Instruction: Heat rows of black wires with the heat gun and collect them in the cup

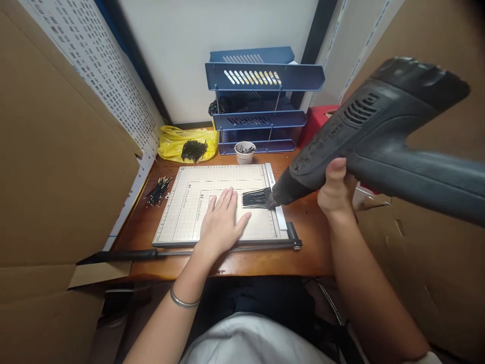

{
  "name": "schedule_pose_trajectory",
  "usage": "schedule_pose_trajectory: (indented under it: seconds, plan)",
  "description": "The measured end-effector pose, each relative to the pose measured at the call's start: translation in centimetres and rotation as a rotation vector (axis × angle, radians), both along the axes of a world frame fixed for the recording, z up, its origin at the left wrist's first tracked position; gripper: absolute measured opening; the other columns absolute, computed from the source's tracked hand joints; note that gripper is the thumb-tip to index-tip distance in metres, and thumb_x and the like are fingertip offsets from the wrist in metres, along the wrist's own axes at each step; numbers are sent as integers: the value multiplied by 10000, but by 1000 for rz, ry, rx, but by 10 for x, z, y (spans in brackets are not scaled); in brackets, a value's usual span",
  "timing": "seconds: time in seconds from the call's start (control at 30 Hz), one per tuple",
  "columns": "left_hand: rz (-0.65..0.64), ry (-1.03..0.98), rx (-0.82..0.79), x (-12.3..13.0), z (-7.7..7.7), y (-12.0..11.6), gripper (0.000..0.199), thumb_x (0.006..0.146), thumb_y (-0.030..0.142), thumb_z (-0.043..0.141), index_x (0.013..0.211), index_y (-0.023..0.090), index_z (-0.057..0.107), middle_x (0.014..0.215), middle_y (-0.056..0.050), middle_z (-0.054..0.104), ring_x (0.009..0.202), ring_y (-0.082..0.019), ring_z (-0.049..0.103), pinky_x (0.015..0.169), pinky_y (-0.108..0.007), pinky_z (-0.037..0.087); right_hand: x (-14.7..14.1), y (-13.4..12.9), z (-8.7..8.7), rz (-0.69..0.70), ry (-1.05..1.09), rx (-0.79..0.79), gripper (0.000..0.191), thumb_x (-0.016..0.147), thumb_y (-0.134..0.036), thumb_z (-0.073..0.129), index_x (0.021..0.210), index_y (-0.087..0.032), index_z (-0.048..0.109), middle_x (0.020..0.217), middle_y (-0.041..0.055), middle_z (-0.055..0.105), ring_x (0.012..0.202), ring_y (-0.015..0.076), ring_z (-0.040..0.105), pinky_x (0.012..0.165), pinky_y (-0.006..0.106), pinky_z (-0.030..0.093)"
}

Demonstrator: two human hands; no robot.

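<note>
My left hand (223,220) lies flat, fingers spread, on a gridded paper cutter board (185,212). Just right of it, a row of thin black tubes (254,198) lies side by side on the board. In my right hand (336,189) is a large black heat gun (341,126), held from below with the thumb up along its body. Its nozzle points down-left and reaches the right ends of the tubes, covering them from view. The cutter's long blade arm (132,255) runs along the board's near edge.
A loose pile of black pieces (158,192) sits left of the board. Behind it are a yellow bag (170,144) with more black pieces, a white cup (245,155), a blue tray rack (265,78) and a red box (312,121). Cardboard walls (49,151) stand at both sides.
</note>
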State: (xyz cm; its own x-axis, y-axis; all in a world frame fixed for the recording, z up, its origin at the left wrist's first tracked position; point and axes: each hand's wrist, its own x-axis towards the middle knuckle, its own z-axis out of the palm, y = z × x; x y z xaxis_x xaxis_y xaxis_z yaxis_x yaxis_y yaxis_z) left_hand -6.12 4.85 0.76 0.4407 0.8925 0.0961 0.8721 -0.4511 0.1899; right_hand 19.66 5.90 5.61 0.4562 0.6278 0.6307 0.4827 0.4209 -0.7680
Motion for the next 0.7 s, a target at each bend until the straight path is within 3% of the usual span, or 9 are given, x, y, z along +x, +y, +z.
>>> schedule_pose_trajectory:
  seconds: [0.2, 0.33, 0.5, 0.7]
  plan:
    - [-8, 7, -10, 1, 2, 0, 725, 1053, 559, 335, 1588, 71, 339, 1676, -162, 280, 1569, -289, 250, 1279, -538, 207, 5, -5, 10, -5, -88, -42, 576, 896, -707, 551, 1356, -366, 614, 1525, 2, 526, 1562, 285, 242, 1306, 519, 116]
    - [-12, -10, 3, 0, -1, 0, 702, 1050, 550, 353, 1587, 96, 350, 1673, -159, 293, 1566, -290, 260, 1278, -538, 210, 2, -12, 16, -86, -79, 15, 563, 917, -705, 520, 1352, -363, 623, 1494, 7, 551, 1563, 273, 241, 1309, 489, 116]
    - [-17, -19, 10, -3, -2, 1, 696, 1049, 547, 363, 1584, 102, 359, 1668, -158, 305, 1562, -291, 271, 1276, -540, 211, -1, -15, 15, -105, -34, 20, 566, 930, -711, 469, 1343, -359, 632, 1443, 23, 592, 1523, 276, 338, 1300, 469, 173]
    - [-6, -10, -1, -2, -1, 0, 711, 1051, 554, 359, 1586, 86, 353, 1673, -150, 290, 1565, -287, 263, 1279, -540, 202, -1, -6, 10, -60, -17, 21, 531, 933, -643, 549, 1361, -335, 609, 1532, 19, 515, 1566, 270, 225, 1306, 491, 118]
